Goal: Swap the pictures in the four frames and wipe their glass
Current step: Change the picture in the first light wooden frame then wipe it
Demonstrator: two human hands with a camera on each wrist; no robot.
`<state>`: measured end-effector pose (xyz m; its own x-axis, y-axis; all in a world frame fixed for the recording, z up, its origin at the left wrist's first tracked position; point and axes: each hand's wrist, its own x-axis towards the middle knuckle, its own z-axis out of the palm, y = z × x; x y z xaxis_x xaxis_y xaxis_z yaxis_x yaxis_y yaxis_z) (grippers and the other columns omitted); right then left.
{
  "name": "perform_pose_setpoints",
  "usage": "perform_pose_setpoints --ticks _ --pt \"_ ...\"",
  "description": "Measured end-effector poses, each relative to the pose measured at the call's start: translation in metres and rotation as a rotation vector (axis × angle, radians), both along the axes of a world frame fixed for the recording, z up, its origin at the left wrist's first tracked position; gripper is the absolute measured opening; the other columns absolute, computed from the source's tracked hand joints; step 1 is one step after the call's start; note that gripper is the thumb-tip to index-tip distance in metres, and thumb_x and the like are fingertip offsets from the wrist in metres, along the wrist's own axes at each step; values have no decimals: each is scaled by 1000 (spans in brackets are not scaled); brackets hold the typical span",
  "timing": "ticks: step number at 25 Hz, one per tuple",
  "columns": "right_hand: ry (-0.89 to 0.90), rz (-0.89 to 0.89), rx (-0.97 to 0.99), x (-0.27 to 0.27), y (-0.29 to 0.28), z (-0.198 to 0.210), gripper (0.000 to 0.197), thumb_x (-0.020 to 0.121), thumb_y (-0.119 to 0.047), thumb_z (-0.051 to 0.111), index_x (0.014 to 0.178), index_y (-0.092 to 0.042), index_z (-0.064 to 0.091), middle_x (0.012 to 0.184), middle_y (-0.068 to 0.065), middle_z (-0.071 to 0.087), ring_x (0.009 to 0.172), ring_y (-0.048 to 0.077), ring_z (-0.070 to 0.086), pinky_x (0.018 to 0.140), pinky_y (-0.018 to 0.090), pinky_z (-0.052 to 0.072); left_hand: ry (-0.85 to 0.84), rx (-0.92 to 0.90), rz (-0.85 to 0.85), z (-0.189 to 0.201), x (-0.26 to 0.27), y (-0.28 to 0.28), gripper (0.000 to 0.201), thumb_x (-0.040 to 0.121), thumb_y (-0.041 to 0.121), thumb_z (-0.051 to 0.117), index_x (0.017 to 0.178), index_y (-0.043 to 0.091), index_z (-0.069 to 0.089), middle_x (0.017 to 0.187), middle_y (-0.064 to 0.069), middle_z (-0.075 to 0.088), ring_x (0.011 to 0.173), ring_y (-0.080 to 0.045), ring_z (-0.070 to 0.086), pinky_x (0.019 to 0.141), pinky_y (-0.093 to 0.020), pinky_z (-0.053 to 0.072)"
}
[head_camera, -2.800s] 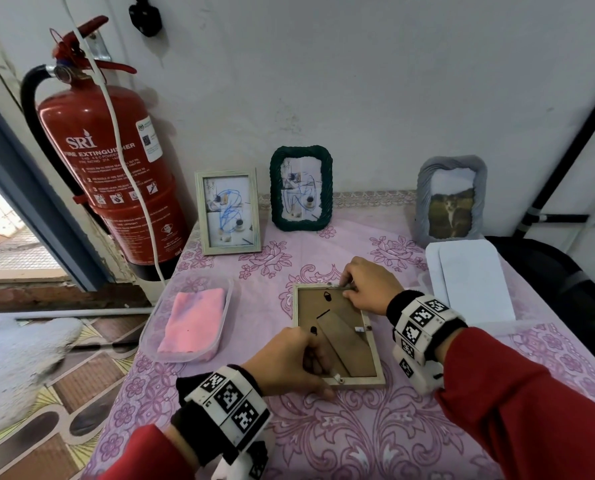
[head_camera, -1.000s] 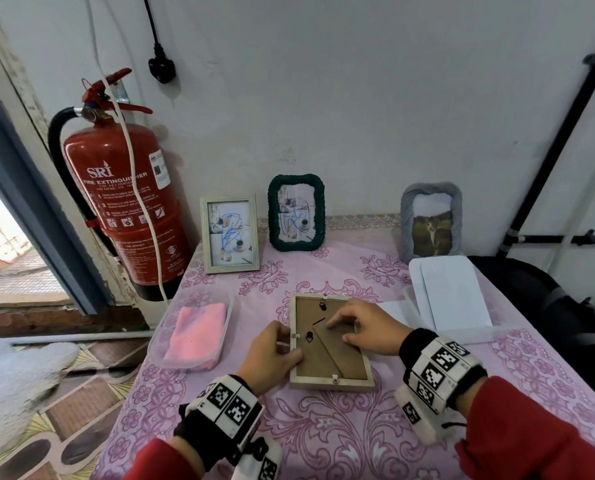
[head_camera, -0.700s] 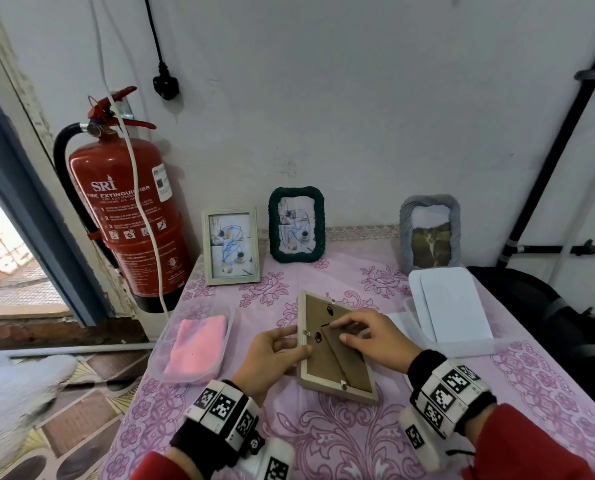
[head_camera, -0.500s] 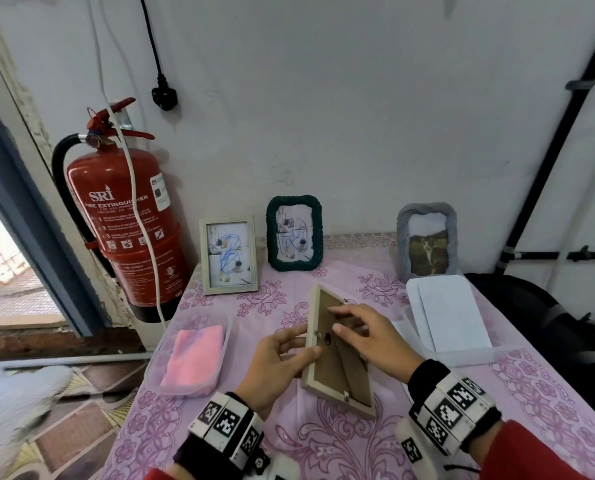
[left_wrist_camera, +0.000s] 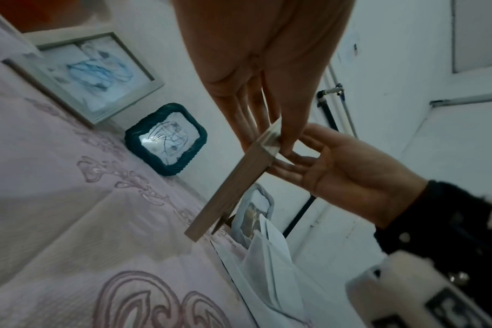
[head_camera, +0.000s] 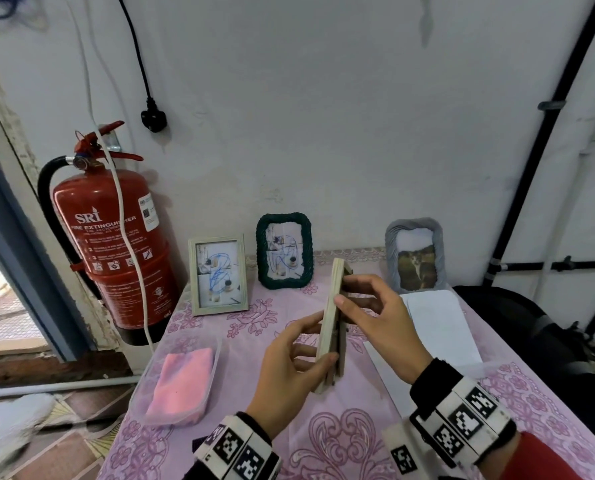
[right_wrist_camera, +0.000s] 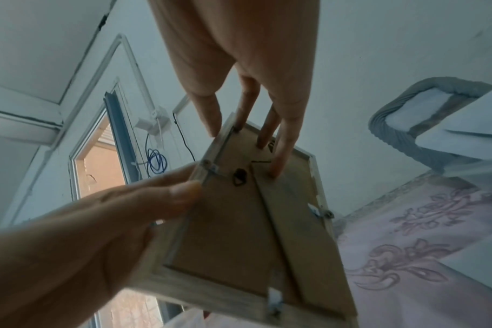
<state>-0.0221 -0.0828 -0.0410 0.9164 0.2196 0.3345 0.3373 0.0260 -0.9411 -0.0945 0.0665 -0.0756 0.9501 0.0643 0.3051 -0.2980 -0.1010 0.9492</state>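
Head view, centre of the picture: I hold the pale wooden picture frame with the brown backing board (head_camera: 331, 320) on edge above the pink flowered tablecloth (head_camera: 341, 441). My left hand (head_camera: 289, 372) grips its lower part, thumb on the near edge and fingers behind on the front side. My right hand (head_camera: 381, 317) grips higher up, thumb on the edge and fingers laid on the backing. The right wrist view shows those fingertips (right_wrist_camera: 275, 170) pressing the board beside the folded stand, with small metal tabs (right_wrist_camera: 319, 213) along the rim; whether each tab is turned shut I cannot tell.

At upper centre three frames lean on the white wall: a pale wooden frame with a blue scribble (head_camera: 219, 275), a dark green braided frame (head_camera: 285, 251) and a grey fabric frame with a cat photo (head_camera: 414, 255). At lower left a clear plastic tub (head_camera: 216, 348) holds a pink cloth (head_camera: 181, 386). White sheets (head_camera: 438, 323) lie at the right. A red fire extinguisher (head_camera: 116, 244) stands at the left.
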Motion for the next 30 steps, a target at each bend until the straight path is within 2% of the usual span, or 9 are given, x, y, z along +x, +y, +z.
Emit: perform_pose_setpoints --ticks 4,7,11,17,20,22,24,28,30 --pt "14 -28 118 4 3 7 27 76 -18 76 97 -17 58 96 -7 69 87 13 70 75 28 59 -75 147 61 0 1 -3 51 81 7 69 120 37 56 108 18 61 81 -13 62 54 -26 55" --pt "31 -48 170 6 2 7 25 76 -13 76 92 -13 57 95 1 68 81 18 71 68 28 59 -135 261 89 -1 2 -4 51 82 12 69 123 38 54 109 22 58 88 -5 58 65 -23 55" --pt "42 -70 222 5 2 4 20 80 -4 70 92 -11 55 95 9 66 82 24 69 72 33 59 -155 303 63 -4 6 -7 52 85 17 67 128 41 49 114 23 54 98 2 56 76 -21 55" --pt "34 -104 254 9 -2 7 21 84 2 61 94 -15 54 94 3 67 76 9 68 67 25 58 -154 331 108 -10 12 -5 42 91 32 56 129 44 43 121 25 50 114 5 49 93 -18 44" --pt "71 -105 264 12 -6 7 22 85 2 58 94 -18 56 88 0 68 71 5 67 61 21 56 -127 342 235 -8 20 7 48 91 29 56 137 32 40 131 15 44 123 1 41 105 -25 38" --pt "97 -95 262 12 -7 4 20 86 2 57 96 -16 57 87 2 69 68 5 66 57 20 55 -103 331 295 -8 25 17 53 92 28 53 140 32 32 138 9 39 129 -6 37 109 -30 34" --pt "128 -89 289 12 -6 2 18 87 2 55 98 -13 57 85 5 69 65 6 66 56 21 55 -66 237 268 -8 27 24 52 95 25 48 139 39 25 140 6 39 129 -7 39 108 -32 36" --pt "180 -77 331 13 -4 -1 18 90 1 52 97 -15 56 70 -3 72 58 8 64 54 23 56 39 12 114 -11 27 32 43 99 24 39 136 44 31 112 -6 58 95 -8 63 76 -24 55" --pt "185 -75 322 13 -3 -3 18 91 -1 52 100 -15 56 69 -5 72 58 6 65 52 22 55 49 -9 102 -14 26 33 40 99 24 39 133 45 36 107 -11 59 93 -11 65 72 -20 54"
